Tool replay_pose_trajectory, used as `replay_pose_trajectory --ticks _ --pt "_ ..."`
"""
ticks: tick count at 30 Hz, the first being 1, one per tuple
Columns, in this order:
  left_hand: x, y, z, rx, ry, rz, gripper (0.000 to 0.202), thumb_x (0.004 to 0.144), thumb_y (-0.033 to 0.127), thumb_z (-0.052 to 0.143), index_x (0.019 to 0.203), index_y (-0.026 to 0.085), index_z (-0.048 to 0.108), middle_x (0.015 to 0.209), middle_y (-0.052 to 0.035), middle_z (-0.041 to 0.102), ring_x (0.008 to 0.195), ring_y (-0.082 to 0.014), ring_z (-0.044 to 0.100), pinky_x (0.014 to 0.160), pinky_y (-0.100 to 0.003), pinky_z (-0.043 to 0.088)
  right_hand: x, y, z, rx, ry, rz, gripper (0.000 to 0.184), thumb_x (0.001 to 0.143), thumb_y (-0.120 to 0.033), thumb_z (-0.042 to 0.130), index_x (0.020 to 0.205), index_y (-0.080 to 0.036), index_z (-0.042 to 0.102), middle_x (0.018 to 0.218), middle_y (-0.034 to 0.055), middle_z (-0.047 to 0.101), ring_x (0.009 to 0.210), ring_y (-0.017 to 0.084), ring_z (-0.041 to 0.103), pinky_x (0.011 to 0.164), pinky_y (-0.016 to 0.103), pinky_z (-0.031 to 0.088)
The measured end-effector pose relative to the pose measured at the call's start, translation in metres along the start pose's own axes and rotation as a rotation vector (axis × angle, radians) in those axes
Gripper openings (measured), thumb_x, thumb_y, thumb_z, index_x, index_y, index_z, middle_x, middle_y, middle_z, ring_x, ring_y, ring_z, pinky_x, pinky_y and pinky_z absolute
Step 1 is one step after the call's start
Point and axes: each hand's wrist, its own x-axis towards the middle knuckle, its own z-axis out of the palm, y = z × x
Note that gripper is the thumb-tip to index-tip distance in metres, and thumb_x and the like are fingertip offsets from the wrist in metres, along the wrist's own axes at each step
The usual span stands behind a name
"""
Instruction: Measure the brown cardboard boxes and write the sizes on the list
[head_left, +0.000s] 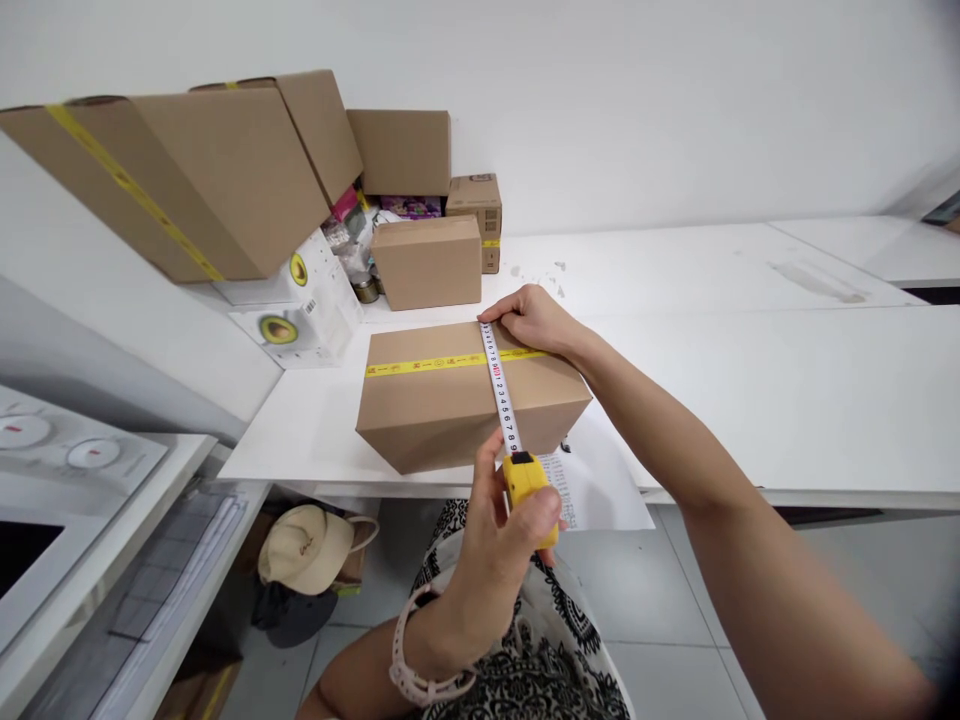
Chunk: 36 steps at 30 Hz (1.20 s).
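Note:
A taped cardboard box (435, 410) sits near the front edge of the white table, with yellow printed tape running along its top. My left hand (499, 540) is wrapped round a yellow tape measure (531, 492) just in front of the box. From its case the white blade (498, 388) stretches across the box top to the far edge. There my right hand (534, 318) pinches the blade's end and rests against the box. Under the box's right front corner lies a printed sheet of paper (600, 485), partly overhanging the table edge.
Large cardboard boxes (217, 170) are stacked at the back left on white avocado-printed boxes (300, 315). Smaller boxes (427, 265) stand against the wall. On the left, a shelf holds a white appliance (75, 450); a beige cap (307, 550) lies below the table.

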Motion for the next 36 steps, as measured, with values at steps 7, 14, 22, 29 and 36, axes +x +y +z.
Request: replay_pose_trajectory --ticks 7,14,22,29,36 --pt "0.0005 0.0028 0.0061 -0.025 0.057 -0.031 0.075 0.076 0.044 0.074 0.139 0.022 0.042 0.086 -0.0001 0.06 0.06 -0.0134 0.062 0.043 -0.019 0.044 -0.001 -0.0022 -0.0001 0.01 0.005 0.026 0.035 0.075 -0.005 0.055 0.09 -0.018 0.083 0.094 0.0059 0.08 0.091 0.021 0.071 0.093 0.033 0.053" --pt "-0.0007 0.0082 0.0087 -0.018 0.049 -0.031 0.075 0.074 0.048 0.074 0.137 0.022 0.043 0.09 -0.0008 0.059 0.061 -0.0126 0.061 0.044 -0.019 0.044 -0.001 -0.0039 -0.0006 0.031 0.005 0.03 0.035 0.075 -0.003 0.054 0.087 -0.018 0.084 0.089 0.0054 0.08 0.086 0.02 0.07 0.092 0.032 0.054" --pt "-0.0003 0.0051 0.0059 -0.039 0.037 -0.034 0.077 0.076 0.048 0.074 0.141 0.022 0.041 0.087 0.0002 0.058 0.061 -0.0127 0.06 0.046 -0.02 0.044 0.0 -0.0017 0.0004 0.03 0.006 0.027 0.036 0.075 -0.003 0.054 0.089 -0.017 0.084 0.091 0.0061 0.08 0.086 0.02 0.07 0.089 0.032 0.054" --pt "-0.0013 0.0066 0.0071 -0.033 0.042 -0.049 0.08 0.075 0.05 0.075 0.141 0.022 0.041 0.087 0.0004 0.058 0.06 -0.012 0.059 0.046 -0.02 0.044 -0.0003 -0.0029 0.0003 0.035 0.006 0.033 0.036 0.075 -0.002 0.053 0.088 -0.017 0.083 0.093 0.0064 0.08 0.087 0.02 0.07 0.092 0.033 0.053" --pt "-0.0019 0.0063 0.0059 -0.038 0.035 -0.042 0.078 0.077 0.05 0.075 0.142 0.024 0.042 0.088 0.0001 0.058 0.061 -0.0117 0.058 0.047 -0.021 0.045 0.0006 -0.0015 0.0003 0.029 0.01 0.035 0.036 0.075 -0.003 0.054 0.087 -0.018 0.084 0.089 0.0053 0.08 0.084 0.019 0.069 0.088 0.032 0.053"
